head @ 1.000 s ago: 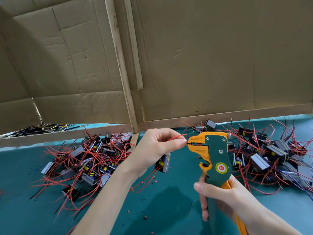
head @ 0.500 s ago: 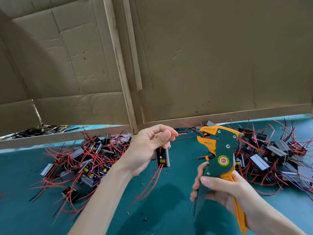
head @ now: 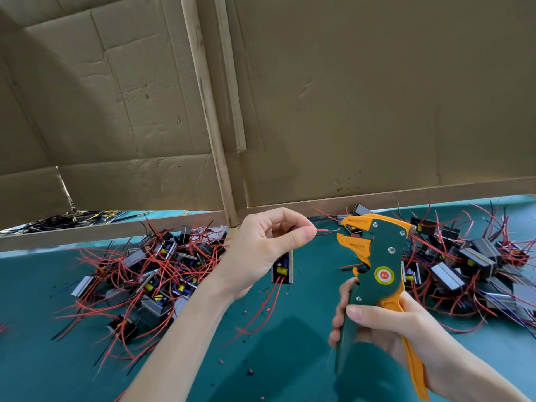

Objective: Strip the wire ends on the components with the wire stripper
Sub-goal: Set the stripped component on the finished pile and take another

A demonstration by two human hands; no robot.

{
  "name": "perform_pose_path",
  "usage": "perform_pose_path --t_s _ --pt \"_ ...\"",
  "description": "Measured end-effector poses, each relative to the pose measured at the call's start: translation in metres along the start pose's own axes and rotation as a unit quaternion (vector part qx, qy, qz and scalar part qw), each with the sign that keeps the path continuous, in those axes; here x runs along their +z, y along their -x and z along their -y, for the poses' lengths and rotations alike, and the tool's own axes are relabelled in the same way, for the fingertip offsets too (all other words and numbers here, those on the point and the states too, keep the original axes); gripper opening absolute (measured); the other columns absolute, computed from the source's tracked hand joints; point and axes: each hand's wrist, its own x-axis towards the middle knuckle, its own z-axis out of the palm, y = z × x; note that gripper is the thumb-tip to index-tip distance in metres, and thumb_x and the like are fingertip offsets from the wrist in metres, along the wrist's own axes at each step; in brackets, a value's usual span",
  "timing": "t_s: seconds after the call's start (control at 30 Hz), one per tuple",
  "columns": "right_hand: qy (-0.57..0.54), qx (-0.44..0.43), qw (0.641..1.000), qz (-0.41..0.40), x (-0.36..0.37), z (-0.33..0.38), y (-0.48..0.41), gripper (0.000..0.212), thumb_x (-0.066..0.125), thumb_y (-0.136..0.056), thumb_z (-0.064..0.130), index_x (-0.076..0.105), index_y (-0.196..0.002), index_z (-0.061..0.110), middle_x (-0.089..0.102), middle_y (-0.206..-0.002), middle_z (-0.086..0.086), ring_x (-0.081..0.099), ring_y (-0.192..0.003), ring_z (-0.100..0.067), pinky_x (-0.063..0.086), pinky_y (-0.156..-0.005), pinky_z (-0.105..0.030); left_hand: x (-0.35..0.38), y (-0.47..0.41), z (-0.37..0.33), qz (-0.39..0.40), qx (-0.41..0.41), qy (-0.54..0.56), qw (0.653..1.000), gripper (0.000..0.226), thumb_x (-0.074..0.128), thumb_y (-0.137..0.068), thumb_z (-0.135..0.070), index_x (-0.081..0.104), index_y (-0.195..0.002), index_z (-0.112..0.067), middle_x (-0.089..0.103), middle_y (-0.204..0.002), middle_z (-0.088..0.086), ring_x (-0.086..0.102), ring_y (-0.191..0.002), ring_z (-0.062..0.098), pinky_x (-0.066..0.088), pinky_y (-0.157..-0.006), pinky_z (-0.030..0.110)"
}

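Cardboard sheets (head: 377, 97), creased and matte, braced by bare wooden battens (head: 208, 111), were set up behind a teal worktop (head: 290, 358). At mid-frame a thin red wire (head: 326, 231) was pinched between the thumb and forefinger of the left hand (head: 261, 250), the remaining fingers being curled loosely. Its tip was held level, just beside the open mouth of the wire stripper (head: 377, 256). Whether it touched the orange jaws could not be told.

From that hand a small black component (head: 282, 268) with a yellow part was hung by its leads, clear of the worktop. It was judged light, its wires limp and springy, so the pinch was best kept close to the tip to stop it bending away. The insulation was judged soft and the strands beneath easily nicked.

The stripper's green and orange handles were gripped by the right hand (head: 385, 329), fingers wrapped around them. The tool's hard, smooth plastic was judged to give a secure hold.

Further out, tangled heaps of like components lay at the left (head: 150, 274) and the right (head: 464, 262), and red insulation scraps (head: 251, 372) were scattered between.
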Motion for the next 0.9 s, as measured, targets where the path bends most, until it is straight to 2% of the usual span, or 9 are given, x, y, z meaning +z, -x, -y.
perform_pose_path --t_s 0.1,0.17,0.27,0.4,0.57,0.67,0.8,0.9 --pt "0.017 0.002 1.000 0.015 -0.001 0.000 0.002 0.025 0.081 -0.059 0.012 0.069 -0.078 0.003 0.062 -0.075 -0.030 0.064 -0.069 -0.044 0.055 -0.069 -0.050 0.002 0.000 -0.001 0.000 0.001 -0.020 1.000 0.002 0.072 -0.080 -0.018 0.071 -0.079 -0.017 0.062 -0.072 -0.003 0.052 -0.069 0.006 0.043 -0.063 0.014" --pt "0.030 0.007 0.999 0.025 -0.002 -0.001 0.003 0.031 0.087 -0.057 0.016 0.069 -0.079 0.003 0.062 -0.076 -0.029 0.065 -0.070 -0.044 0.055 -0.071 -0.049 0.002 0.001 -0.001 -0.002 0.002 -0.032 0.999 0.005 0.071 -0.083 -0.015 0.072 -0.078 -0.017 0.060 -0.071 -0.001 0.049 -0.066 0.008 0.042 -0.059 0.014" --pt "0.039 0.016 0.998 0.038 -0.005 -0.002 0.003 0.042 0.093 -0.055 0.024 0.069 -0.082 0.003 0.063 -0.078 -0.029 0.065 -0.073 -0.044 0.055 -0.073 -0.049 0.002 0.002 -0.003 0.002 -0.001 -0.039 0.999 0.006 0.071 -0.084 -0.016 0.073 -0.078 -0.018 0.057 -0.066 -0.004 0.045 -0.060 0.007 0.039 -0.054 0.016" --pt "0.057 0.028 0.997 0.052 -0.006 -0.001 0.004 0.041 0.092 -0.060 0.024 0.068 -0.084 0.003 0.064 -0.080 -0.028 0.065 -0.076 -0.047 0.054 -0.074 -0.048 0.002 0.002 -0.004 0.021 -0.003 -0.060 0.998 0.010 0.070 -0.086 -0.014 0.071 -0.077 -0.017 0.057 -0.060 -0.014 0.043 -0.055 0.000 0.035 -0.053 0.011" --pt "0.072 0.035 0.995 0.060 -0.005 0.001 0.005 0.038 0.091 -0.063 0.025 0.067 -0.084 0.004 0.063 -0.079 -0.027 0.065 -0.076 -0.046 0.054 -0.073 -0.046 0.000 0.002 -0.006 0.034 -0.019 -0.070 0.997 0.010 0.069 -0.086 -0.014 0.071 -0.076 -0.016 0.057 -0.061 -0.012 0.043 -0.056 0.001 0.035 -0.055 0.010" --pt "0.077 0.035 0.995 0.050 -0.004 0.000 0.007 0.038 0.093 -0.059 0.029 0.068 -0.078 0.007 0.062 -0.073 -0.026 0.063 -0.067 -0.043 0.053 -0.066 -0.045 -0.002 0.002 -0.007 0.045 -0.016 -0.086 0.995 0.012 0.068 -0.087 -0.012 0.071 -0.076 -0.015 0.058 -0.060 -0.012 0.043 -0.055 -0.001 0.034 -0.056 0.008" --pt "0.096 0.026 0.995 -0.031 0.003 -0.008 0.008 0.044 0.094 -0.046 0.036 0.062 -0.063 0.011 0.055 -0.054 -0.024 0.054 -0.041 -0.031 0.047 -0.045 -0.033 -0.006 0.004 -0.009 0.063 -0.025 -0.098 0.993 0.009 0.068 -0.087 -0.011 0.072 -0.079 -0.012 0.059 -0.060 -0.013 0.046 -0.054 -0.004 0.036 -0.058 0.008" --pt "0.116 0.008 0.990 -0.082 0.009 -0.017 0.006 0.044 0.083 -0.050 0.038 0.051 -0.048 0.009 0.046 -0.045 -0.021 0.043 -0.032 -0.025 0.038 -0.036 -0.025 -0.005 0.003 -0.005 0.059 -0.045 -0.125 0.989 0.008 0.068 -0.088 -0.016 0.073 -0.082 -0.012 0.063 -0.074 0.003 0.050 -0.068 0.009 0.040 -0.067 0.020"
